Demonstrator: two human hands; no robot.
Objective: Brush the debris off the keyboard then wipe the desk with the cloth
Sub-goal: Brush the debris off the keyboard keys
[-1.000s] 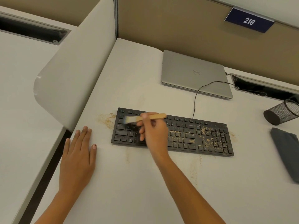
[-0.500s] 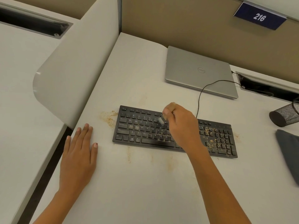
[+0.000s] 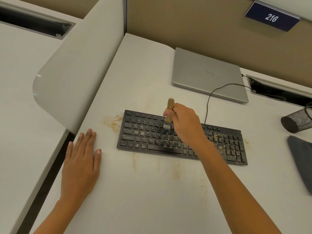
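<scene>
Gripping: right hand [image 3: 184, 125] curled round the wooden brush [image 3: 170, 105], handle tilted up and away, bristles down on the middle keys of the keyboard [image 3: 143, 135].
Resting: left hand [image 3: 81, 162] flat on the counter [image 3: 152, 200], fingers straight and close together, just left of the keyboard.
Crumbs: tan debris [image 3: 224, 146] thick over the right-end keys; a loose patch on the counter by the keyboard's far-left corner; faint streaks in front.
Wiper: grey cloth [image 3: 302, 159] lying at the counter's right edge, well apart from both hands.
Behind: closed silver laptop [image 3: 206, 73], black cable [image 3: 209, 98], tipped mesh cup [image 3: 295, 120].
</scene>
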